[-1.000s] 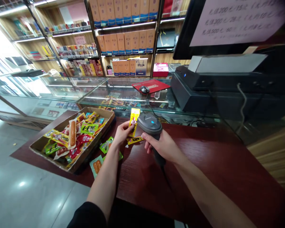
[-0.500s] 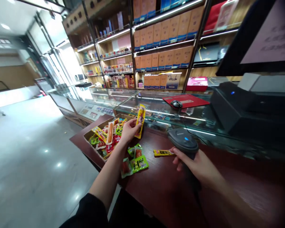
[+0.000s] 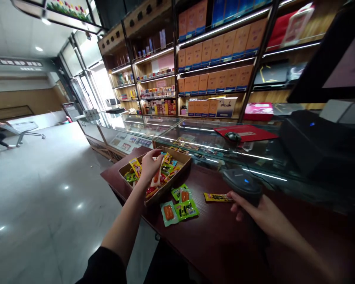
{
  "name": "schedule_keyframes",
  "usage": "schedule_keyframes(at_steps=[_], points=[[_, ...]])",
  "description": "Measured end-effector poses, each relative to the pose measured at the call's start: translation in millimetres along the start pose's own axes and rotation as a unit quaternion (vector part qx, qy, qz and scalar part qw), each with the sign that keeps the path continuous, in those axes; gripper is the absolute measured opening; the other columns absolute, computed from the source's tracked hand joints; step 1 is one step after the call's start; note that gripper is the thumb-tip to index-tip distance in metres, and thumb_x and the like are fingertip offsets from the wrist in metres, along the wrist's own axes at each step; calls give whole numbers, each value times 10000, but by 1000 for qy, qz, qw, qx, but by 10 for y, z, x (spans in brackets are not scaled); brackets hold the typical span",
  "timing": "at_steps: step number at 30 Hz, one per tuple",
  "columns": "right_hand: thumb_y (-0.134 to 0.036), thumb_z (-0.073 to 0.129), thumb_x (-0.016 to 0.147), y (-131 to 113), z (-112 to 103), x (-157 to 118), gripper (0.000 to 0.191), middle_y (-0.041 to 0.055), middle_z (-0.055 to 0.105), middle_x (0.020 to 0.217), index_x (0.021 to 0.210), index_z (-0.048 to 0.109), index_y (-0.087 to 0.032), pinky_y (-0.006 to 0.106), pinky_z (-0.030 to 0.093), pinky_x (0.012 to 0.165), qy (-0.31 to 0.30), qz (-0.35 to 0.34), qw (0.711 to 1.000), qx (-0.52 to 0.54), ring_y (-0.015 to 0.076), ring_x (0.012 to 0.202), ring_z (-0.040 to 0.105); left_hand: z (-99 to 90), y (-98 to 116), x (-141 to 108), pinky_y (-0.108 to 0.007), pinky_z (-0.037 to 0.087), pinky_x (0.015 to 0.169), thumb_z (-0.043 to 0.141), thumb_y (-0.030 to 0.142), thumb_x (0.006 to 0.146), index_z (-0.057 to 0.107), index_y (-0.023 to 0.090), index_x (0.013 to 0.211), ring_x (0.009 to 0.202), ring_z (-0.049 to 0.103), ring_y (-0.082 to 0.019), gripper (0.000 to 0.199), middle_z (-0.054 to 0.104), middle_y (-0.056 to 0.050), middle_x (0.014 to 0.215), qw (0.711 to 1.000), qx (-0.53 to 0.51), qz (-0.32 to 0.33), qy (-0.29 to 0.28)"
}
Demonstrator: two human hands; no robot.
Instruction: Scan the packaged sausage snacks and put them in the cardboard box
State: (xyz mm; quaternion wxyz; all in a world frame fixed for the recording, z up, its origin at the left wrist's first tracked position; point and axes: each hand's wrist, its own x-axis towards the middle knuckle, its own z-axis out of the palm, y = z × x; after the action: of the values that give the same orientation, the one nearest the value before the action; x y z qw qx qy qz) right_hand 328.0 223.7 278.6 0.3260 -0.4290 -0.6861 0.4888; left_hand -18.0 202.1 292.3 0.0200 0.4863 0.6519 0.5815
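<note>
My left hand is over a shallow cardboard box of mixed snack packets, its fingers pinched at the upper end of a clear-wrapped sausage packet. A yellow packet lies in the box just beyond those fingers. My right hand grips a black barcode scanner with a blue light on top. Below the scanner's head, a slim yellow packet lies on the table, its right end by my right fingertips. Green packets and a pale-edged packet lie between the hands.
The dark red table meets a glass display counter. On the glass are a mouse and a red mat. A monitor and dark machine stand at right. A person's leg and shopping cart appear far left.
My left hand has moved from the box's right side to over its contents. The yellow packet it held upright is no longer in it. The right hand keeps the scanner; the view has shifted left.
</note>
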Motion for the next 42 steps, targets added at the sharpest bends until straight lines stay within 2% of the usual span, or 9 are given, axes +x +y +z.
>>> schedule_keyframes(at_steps=[10,13,16,22,28,32,37,39,42], points=[[-627,694,703,-83,-318,-14,514,47,659,613,837,624,-137,275,474,465,67,1,995,68,148,444,596,1688,173,-820,-379,462,849,683,221,733,738,228,969,849,603,-225,242,687,-79,899,969,-71,57,-229],[-601,717,695,-101,-438,-14,501,40,659,615,848,622,-133,263,469,446,91,7,992,88,141,432,594,2019,252,-1021,-387,449,863,655,214,753,730,209,986,900,601,-242,245,686,-98,950,960,-39,68,-270],[-565,727,706,-107,-521,-17,473,30,655,611,864,614,-134,249,462,426,111,9,988,108,133,424,592,2218,247,-1160,-385,438,877,633,216,774,720,191,1011,947,596,-253,253,684,-112,1004,952,-11,76,-295],[-515,740,714,-79,-589,-1,429,24,648,624,873,616,-136,248,499,434,122,11,981,148,135,467,606,2271,146,-1335,-364,426,843,584,301,845,711,195,1033,918,582,-256,250,672,-115,951,925,91,112,-350],[-500,732,732,-15,-591,40,417,23,638,615,870,619,-123,244,509,447,112,21,981,158,132,493,605,2165,264,-1363,-349,405,859,429,353,939,692,189,997,945,544,-243,316,648,-106,972,887,209,160,-380],[-490,716,750,29,-585,59,406,25,644,616,880,616,-119,252,511,454,104,24,983,151,129,485,596,2151,291,-1384,-354,409,842,396,317,951,682,175,1009,947,546,-245,325,632,-123,1008,878,231,159,-388],[-495,705,749,21,-538,60,404,14,634,596,872,596,-127,235,480,426,100,34,984,144,119,460,585,2102,245,-1354,-338,424,791,510,251,882,671,165,904,877,580,-231,184,640,-118,934,902,161,109,-384],[-495,716,734,19,-504,57,417,11,632,604,886,585,-129,236,478,423,103,39,983,148,121,464,588,2095,206,-1284,-313,432,748,568,207,825,645,175,899,807,598,-203,112,656,-82,869,925,86,44,-367],[-494,719,735,43,-444,54,436,16,638,625,923,570,-131,247,486,431,102,41,983,144,125,469,591,2126,135,-1145,-269,447,702,656,202,740,603,189,907,719,607,-155,175,657,-19,783,947,-98,-78,-297]])
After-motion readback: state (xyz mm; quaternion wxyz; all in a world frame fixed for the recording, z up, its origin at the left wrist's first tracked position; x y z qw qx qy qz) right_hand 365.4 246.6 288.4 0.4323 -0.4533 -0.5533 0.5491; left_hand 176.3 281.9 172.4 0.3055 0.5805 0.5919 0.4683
